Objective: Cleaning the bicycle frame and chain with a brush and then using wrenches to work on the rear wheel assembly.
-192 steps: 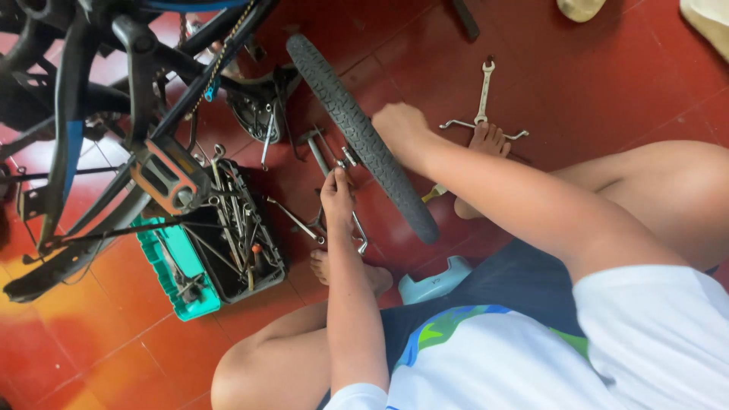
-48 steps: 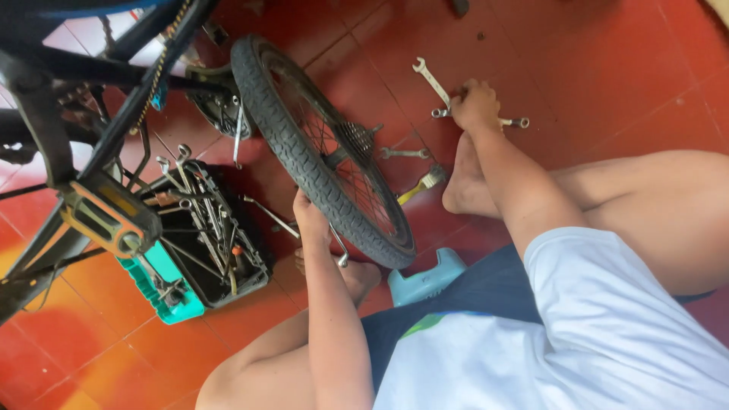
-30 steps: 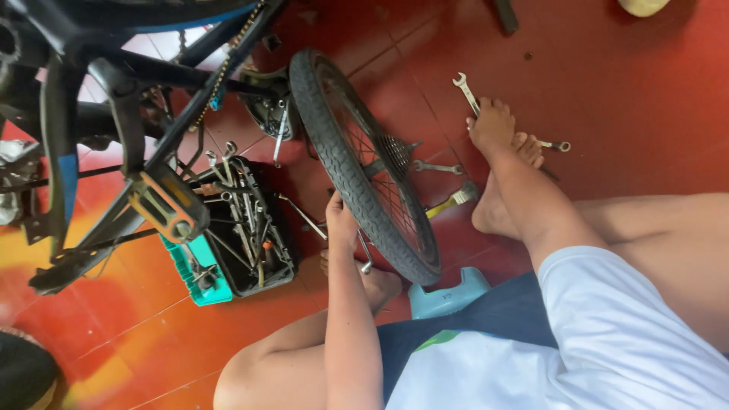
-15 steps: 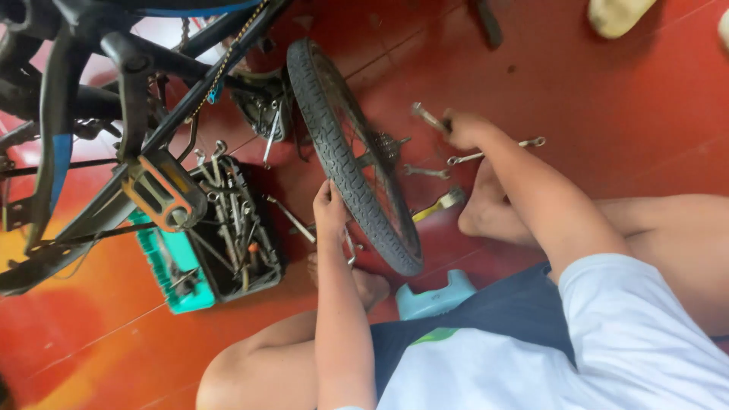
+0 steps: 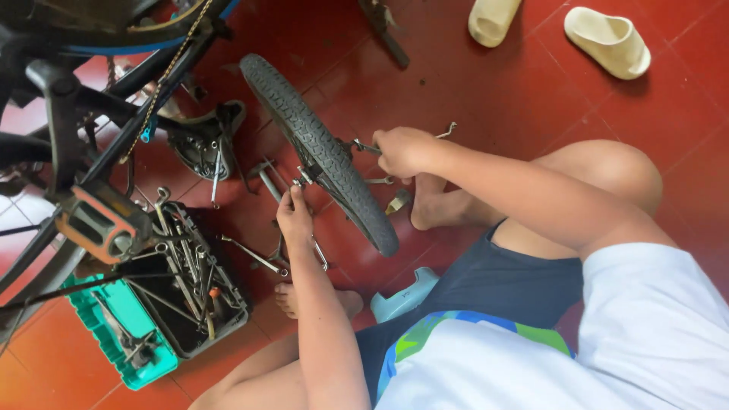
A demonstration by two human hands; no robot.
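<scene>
A wrench point(image 5: 363, 147), picked off the floor moments ago, is being gripped in the closed right hand point(image 5: 401, 150) at the bicycle wheel point(image 5: 319, 152) hub (wheel upright between the knees); left hand point(image 5: 295, 216) fingers are pinching the opposite axle end.

Black knobbly-treaded tyre point(image 5: 319, 152), red tiled floor point(image 5: 471, 99), teal toolbox point(image 5: 125, 338), cream slippers point(image 5: 607, 42).

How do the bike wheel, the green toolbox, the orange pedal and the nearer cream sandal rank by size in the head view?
1. bike wheel, clearly largest.
2. green toolbox.
3. orange pedal and cream sandal: they look about alike, and the pedal sits nearer the camera, so I won't rank them.
</scene>
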